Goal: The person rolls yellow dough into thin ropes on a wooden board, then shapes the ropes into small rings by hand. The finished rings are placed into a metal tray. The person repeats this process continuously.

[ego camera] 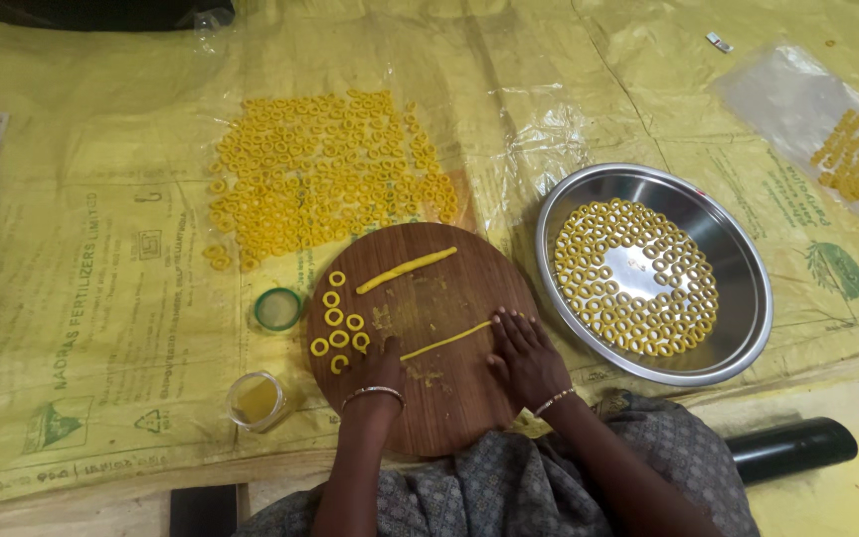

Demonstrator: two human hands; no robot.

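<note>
Thin dough rope (446, 340) is lying left-to-right, tilting far at its right end, between both hands; left hand (378, 366) and right hand (524, 358) are pressing it flat-fingered, fingers together.

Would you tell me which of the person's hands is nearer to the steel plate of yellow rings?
The right hand. It rests on the round wooden board, at the side next to the steel plate. The left hand lies farther off, by the loose rings on the board's other side.

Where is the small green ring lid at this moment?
In the head view, the green lid lies on the yellow sheet just left of the round wooden board, above the small clear jar and below the spread of dough rings.
</note>
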